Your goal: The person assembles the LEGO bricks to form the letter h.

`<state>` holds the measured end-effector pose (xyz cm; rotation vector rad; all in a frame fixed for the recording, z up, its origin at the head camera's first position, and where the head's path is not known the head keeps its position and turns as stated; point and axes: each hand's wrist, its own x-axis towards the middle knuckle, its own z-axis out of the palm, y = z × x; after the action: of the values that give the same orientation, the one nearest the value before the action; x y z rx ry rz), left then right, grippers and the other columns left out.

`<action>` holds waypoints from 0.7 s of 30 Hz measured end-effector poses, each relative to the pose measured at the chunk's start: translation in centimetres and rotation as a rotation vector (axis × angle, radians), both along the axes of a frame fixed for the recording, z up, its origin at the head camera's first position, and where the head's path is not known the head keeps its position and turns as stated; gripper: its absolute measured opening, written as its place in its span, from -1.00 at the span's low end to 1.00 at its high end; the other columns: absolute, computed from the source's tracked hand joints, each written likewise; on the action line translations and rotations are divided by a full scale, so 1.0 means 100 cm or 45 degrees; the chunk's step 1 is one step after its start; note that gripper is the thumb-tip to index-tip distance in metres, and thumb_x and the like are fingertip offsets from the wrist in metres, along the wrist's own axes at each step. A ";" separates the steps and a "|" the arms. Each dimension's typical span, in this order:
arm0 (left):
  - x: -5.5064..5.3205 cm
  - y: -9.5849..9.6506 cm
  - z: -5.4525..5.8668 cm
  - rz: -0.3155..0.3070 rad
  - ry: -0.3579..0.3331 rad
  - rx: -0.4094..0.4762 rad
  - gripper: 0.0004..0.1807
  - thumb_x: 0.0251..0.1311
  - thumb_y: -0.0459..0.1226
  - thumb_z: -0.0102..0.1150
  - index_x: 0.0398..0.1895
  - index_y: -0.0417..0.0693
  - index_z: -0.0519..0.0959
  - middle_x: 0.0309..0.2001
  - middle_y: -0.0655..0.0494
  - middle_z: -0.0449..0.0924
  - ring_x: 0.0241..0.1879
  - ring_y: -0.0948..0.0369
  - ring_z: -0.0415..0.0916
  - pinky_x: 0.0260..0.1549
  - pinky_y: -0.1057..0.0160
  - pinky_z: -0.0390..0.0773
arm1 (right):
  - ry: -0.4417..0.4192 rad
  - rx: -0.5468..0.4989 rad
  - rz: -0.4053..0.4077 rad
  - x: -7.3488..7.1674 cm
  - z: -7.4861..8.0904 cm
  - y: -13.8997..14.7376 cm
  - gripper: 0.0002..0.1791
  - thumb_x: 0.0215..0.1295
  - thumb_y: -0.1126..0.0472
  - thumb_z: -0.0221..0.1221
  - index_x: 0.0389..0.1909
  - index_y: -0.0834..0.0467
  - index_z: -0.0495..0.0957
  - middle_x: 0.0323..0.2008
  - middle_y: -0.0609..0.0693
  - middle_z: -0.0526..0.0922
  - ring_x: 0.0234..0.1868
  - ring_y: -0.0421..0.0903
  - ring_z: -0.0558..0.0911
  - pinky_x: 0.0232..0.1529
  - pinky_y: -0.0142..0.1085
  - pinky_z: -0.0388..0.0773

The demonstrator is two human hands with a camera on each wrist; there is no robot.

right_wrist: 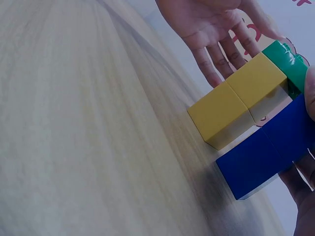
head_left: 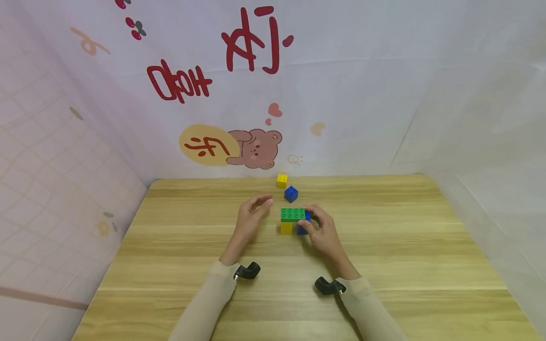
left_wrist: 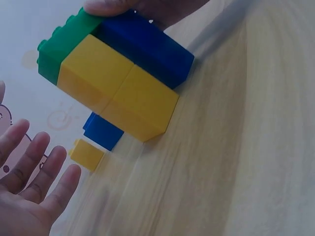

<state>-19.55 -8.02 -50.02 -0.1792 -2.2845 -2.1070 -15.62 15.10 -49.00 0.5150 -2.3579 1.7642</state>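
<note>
A green brick [head_left: 292,215] with two rows of studs lies across the top of a stack of two yellow bricks [left_wrist: 120,91]. My right hand [head_left: 325,233] grips a stack of two blue bricks [right_wrist: 261,147] beside the yellow one, thumb in front and fingers behind. Studs of this blue stack show past the green brick's right end in the head view, and a gap separates the two stacks lower down. To the left of the yellow stack, my left hand [head_left: 250,219] holds nothing, its fingers extended and apart from the bricks.
Behind the build, a loose blue brick [head_left: 291,193] sits turned at an angle on the wooden table [head_left: 179,265]. A small yellow brick [head_left: 282,181] stands farther back, close to the printed wall cloth [head_left: 354,118]. Black wrist mounts [head_left: 248,271] project inward from both sleeves.
</note>
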 end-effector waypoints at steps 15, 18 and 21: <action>-0.015 -0.004 -0.006 0.007 0.007 -0.071 -0.53 0.35 -0.10 0.33 0.23 -0.12 0.60 0.16 -0.05 0.67 0.18 0.09 0.59 0.19 0.24 0.63 | -0.008 -0.001 0.021 0.001 -0.003 0.000 -0.67 0.35 0.37 0.29 0.10 0.33 0.59 -0.06 0.18 0.66 -0.09 -0.18 0.58 0.20 -0.15 0.64; -0.019 -0.004 -0.007 -0.010 0.033 -0.090 -0.52 0.34 -0.11 0.34 0.24 -0.14 0.59 0.18 -0.14 0.65 0.18 0.06 0.59 0.21 0.18 0.64 | -0.008 -0.011 0.019 0.000 -0.004 0.001 -0.67 0.34 0.37 0.29 0.10 0.33 0.59 -0.06 0.19 0.65 -0.08 -0.18 0.58 0.20 -0.27 0.62; -0.023 -0.004 -0.007 -0.036 0.045 -0.109 -0.52 0.34 -0.10 0.34 0.25 -0.10 0.59 0.21 -0.23 0.61 0.18 0.03 0.59 0.25 0.08 0.63 | -0.009 -0.014 0.017 0.000 -0.005 0.000 -0.66 0.33 0.37 0.30 0.10 0.32 0.59 -0.05 0.19 0.65 -0.07 -0.19 0.58 0.21 -0.31 0.61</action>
<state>-21.85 -8.40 -50.76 -0.2498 -2.3676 -2.0026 -15.65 15.13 -49.49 0.5251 -2.3538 1.7869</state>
